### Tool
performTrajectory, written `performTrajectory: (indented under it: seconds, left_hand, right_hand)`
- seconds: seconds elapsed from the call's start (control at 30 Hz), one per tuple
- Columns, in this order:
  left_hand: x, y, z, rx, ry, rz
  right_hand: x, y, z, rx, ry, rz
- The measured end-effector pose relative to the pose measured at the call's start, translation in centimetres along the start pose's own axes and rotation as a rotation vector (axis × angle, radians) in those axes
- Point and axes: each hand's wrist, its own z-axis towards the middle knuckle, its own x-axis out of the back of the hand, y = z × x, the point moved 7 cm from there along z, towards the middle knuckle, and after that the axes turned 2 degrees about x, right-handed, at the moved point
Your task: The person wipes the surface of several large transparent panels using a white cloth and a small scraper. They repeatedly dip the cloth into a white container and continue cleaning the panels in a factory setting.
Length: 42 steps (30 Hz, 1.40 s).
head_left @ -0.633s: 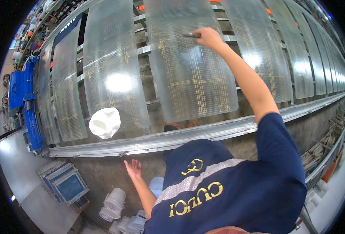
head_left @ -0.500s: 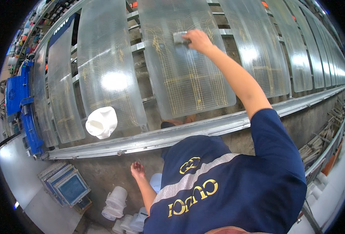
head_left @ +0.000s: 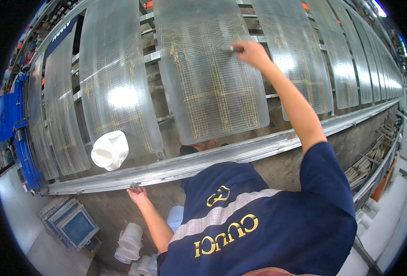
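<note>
My long sloping rack (head_left: 157, 57) carries clear curved panels (head_left: 208, 83) side by side, their lower ends near the metal rail (head_left: 240, 154) along its front edge. A white cloth (head_left: 110, 150) lies there too.

Your right hand (head_left: 251, 51) is sliding across the clear gridded sheet (head_left: 210, 83), from the sheet's upper right part toward its upper middle, and it is carrying the small grey tool (head_left: 228, 47) along; the tool is now poking out to the left of your grip and lying against the sheet's surface. Your right forearm is stretching further out over the sheet as it goes. Your left hand (head_left: 138, 194) is rising from the wall below the rack; where it was hanging open in the air with fingers spread, its fingertips are now touching the underside of the long metal rail (head_left: 258, 149).
</note>
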Motion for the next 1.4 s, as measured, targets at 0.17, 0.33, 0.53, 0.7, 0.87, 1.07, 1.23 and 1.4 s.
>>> performTrajectory:
  seconds: [0.17,0.33,0.53,0.7,0.87,1.07,1.23,1.4]
  left_hand:
    - [0.7,2.0,0.9,0.032,0.063,-0.078]
    - [1.6,1.2,1.1,-0.036,0.039,-0.145]
    - [-1.3,0.3,0.1,0.069,0.062,-0.112]
    - [0.4,3.2,5.8,0.022,-0.031,-0.159]
    - [0.9,4.4,7.8,-0.006,-0.023,-0.073]
    - [-0.2,2.4,7.4,0.067,-0.010,-0.140]
    - [5.5,1.1,6.0,0.187,0.108,-0.299]
    - [9.6,0.6,5.6,0.154,0.107,-0.287]
  right_hand:
    - [2.4,1.4,5.4,-0.072,0.053,-0.141]
    - [1.1,-2.0,-5.3,0.179,0.696,-0.066]
    - [-2.8,-0.1,-8.0,0.101,0.419,-0.069]
    - [-2.6,1.3,-5.3,0.011,0.251,0.007]
    - [1.2,3.6,3.3,-0.155,0.052,0.046]
    - [-3.5,3.1,-1.5,0.207,0.145,-0.071]
    - [-7.1,-4.1,-26.2,0.219,0.027,-0.110]
    - [-2.1,-4.4,-22.4,0.109,0.028,0.100]
